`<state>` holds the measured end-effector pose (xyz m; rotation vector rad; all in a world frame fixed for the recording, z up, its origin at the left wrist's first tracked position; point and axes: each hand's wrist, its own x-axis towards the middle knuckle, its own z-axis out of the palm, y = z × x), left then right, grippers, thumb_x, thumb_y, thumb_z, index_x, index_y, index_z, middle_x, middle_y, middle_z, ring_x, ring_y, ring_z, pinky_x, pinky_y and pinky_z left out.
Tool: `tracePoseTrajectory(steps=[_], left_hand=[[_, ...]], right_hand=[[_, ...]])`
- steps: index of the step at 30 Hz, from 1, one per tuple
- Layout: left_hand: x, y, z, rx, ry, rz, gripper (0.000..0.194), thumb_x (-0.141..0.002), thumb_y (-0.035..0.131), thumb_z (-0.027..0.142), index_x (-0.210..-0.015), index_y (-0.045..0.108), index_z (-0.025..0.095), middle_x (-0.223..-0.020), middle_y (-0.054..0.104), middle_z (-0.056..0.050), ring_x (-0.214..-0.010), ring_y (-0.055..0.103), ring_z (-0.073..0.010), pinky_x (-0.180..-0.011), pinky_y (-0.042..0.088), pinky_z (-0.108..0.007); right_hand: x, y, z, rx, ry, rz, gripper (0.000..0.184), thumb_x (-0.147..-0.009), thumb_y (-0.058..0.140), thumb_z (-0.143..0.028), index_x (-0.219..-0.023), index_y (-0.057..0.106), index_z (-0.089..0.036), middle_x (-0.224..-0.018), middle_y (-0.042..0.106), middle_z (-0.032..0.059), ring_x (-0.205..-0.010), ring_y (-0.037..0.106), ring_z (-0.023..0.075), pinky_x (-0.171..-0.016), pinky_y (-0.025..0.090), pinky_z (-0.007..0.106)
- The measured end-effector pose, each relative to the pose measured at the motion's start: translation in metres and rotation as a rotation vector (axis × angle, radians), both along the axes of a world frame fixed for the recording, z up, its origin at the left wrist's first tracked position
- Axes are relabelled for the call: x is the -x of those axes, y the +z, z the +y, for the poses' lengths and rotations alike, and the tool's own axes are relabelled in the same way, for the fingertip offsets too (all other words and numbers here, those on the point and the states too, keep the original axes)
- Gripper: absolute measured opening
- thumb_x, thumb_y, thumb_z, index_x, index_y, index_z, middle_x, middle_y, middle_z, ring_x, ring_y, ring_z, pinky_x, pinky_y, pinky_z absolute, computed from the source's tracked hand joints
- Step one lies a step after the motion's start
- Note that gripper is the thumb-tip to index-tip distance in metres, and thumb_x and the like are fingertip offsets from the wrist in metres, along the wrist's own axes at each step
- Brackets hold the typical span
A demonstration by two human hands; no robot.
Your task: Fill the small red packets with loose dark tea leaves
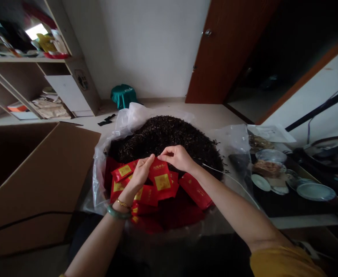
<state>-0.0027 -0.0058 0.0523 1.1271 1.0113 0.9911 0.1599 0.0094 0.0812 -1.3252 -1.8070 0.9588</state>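
Note:
A red tea packet (162, 181) with a gold square hangs upright between my hands, over a large heap of dark loose tea leaves (174, 132). My left hand (140, 172) pinches its upper left edge between thumb and fingers. At the top edge, my right hand (177, 157) is closed with thumb and forefinger together on the packet's upper corner. Below my hands lie several more red packets (147, 195). Another red packet (196, 190) lies under my right forearm. Clear plastic sheeting (101, 173) surrounds the heap.
An open cardboard box (47, 173) stands at the left. To the right, a dark table (287, 206) holds lidded bowls (315, 190) and a small white dish (261, 182). A thin white cord (235, 177) passes beside my right forearm. A green bag (124, 96) sits by the wall.

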Motion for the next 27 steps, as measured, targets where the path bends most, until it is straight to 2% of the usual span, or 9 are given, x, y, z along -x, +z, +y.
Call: tracePoseTrajectory(steps=[3, 5, 7, 9, 12, 14, 17, 20, 27], left_hand=[[0.009, 0.006, 0.002, 0.047, 0.007, 0.048, 0.049, -0.070, 0.064, 0.060, -0.052, 0.050, 0.016, -0.042, 0.047, 0.004, -0.037, 0.037, -0.0063, -0.038, 0.028, -0.019], [0.020, 0.011, 0.006, 0.058, 0.019, 0.122, 0.047, -0.070, 0.065, 0.057, -0.051, 0.053, 0.016, -0.043, 0.051, 0.003, -0.038, 0.040, -0.0078, -0.038, 0.028, -0.020], [0.033, 0.014, 0.013, 0.034, -0.029, 0.267, 0.044, -0.070, 0.065, 0.056, -0.053, 0.058, 0.015, -0.045, 0.055, 0.001, -0.040, 0.046, -0.0101, -0.040, 0.030, -0.021], [0.043, 0.014, 0.020, -0.047, -0.084, 0.454, 0.037, -0.070, 0.066, 0.050, -0.058, 0.065, 0.015, -0.048, 0.060, 0.000, -0.044, 0.051, -0.0128, -0.042, 0.030, -0.022], [0.048, 0.009, 0.029, -0.233, -0.070, 0.731, 0.018, -0.071, 0.066, 0.033, -0.071, 0.075, 0.018, -0.069, 0.073, -0.003, -0.066, 0.064, -0.0197, -0.058, 0.043, -0.024], [0.046, 0.005, 0.031, -0.317, -0.002, 0.876, 0.022, -0.072, 0.064, 0.029, -0.088, 0.077, 0.019, -0.080, 0.076, -0.005, -0.077, 0.067, -0.0232, -0.068, 0.047, -0.027], [0.042, 0.002, 0.030, -0.375, 0.051, 1.008, 0.032, -0.078, 0.060, 0.032, -0.105, 0.073, 0.020, -0.085, 0.076, -0.006, -0.083, 0.069, -0.0255, -0.074, 0.048, -0.031], [0.042, 0.007, 0.027, -0.415, 0.054, 1.073, 0.033, -0.082, 0.056, 0.032, -0.111, 0.070, 0.022, -0.091, 0.076, -0.006, -0.089, 0.069, -0.0255, -0.077, 0.047, -0.031], [0.042, 0.006, 0.024, -0.456, -0.033, 1.210, 0.025, -0.080, 0.062, 0.037, -0.096, 0.074, 0.023, -0.095, 0.075, -0.008, -0.088, 0.068, -0.0281, -0.073, 0.047, -0.031]], right_hand=[[-0.025, 0.000, -0.011, 0.132, 0.001, 0.029, 0.034, -0.090, 0.048, -0.039, -0.095, 0.070, -0.014, -0.069, 0.068, 0.0022, -0.058, 0.061, 0.0124, -0.056, 0.047, 0.023], [-0.047, -0.007, -0.026, 0.186, -0.049, -0.077, 0.039, -0.094, 0.039, -0.039, -0.108, 0.065, -0.014, -0.074, 0.068, 0.0034, -0.059, 0.062, 0.0132, -0.056, 0.048, 0.025], [-0.068, -0.020, -0.047, 0.190, -0.040, -0.361, 0.033, -0.090, 0.049, -0.039, -0.102, 0.067, -0.014, -0.077, 0.070, 0.0057, -0.066, 0.065, 0.0167, -0.062, 0.049, 0.027], [-0.080, -0.035, -0.069, 0.159, -0.029, -0.646, 0.026, -0.085, 0.059, -0.030, -0.104, 0.067, -0.014, -0.094, 0.071, 0.0105, -0.086, 0.067, 0.0224, -0.078, 0.049, 0.032], [-0.079, -0.056, -0.097, 0.101, -0.057, -0.950, 0.042, -0.079, 0.066, -0.026, -0.118, 0.062, -0.012, -0.115, 0.064, 0.0166, -0.107, 0.059, 0.0307, -0.091, 0.047, 0.039], [-0.069, -0.064, -0.106, 0.063, -0.082, -1.059, 0.049, -0.075, 0.070, -0.027, -0.120, 0.060, -0.011, -0.115, 0.061, 0.0185, -0.109, 0.056, 0.0337, -0.090, 0.048, 0.042], [-0.054, -0.066, -0.109, 0.062, -0.105, -1.135, 0.051, -0.072, 0.073, -0.022, -0.120, 0.061, -0.010, -0.111, 0.060, 0.0194, -0.107, 0.055, 0.0343, -0.085, 0.050, 0.042], [-0.052, -0.060, -0.105, 0.122, -0.085, -1.126, 0.045, -0.074, 0.068, -0.019, -0.118, 0.062, -0.011, -0.114, 0.061, 0.0194, -0.109, 0.055, 0.0340, -0.085, 0.050, 0.041], [-0.064, -0.054, -0.100, 0.175, -0.031, -1.021, 0.026, -0.082, 0.058, -0.020, -0.104, 0.071, -0.014, -0.114, 0.067, 0.0151, -0.112, 0.060, 0.0298, -0.098, 0.044, 0.037]])
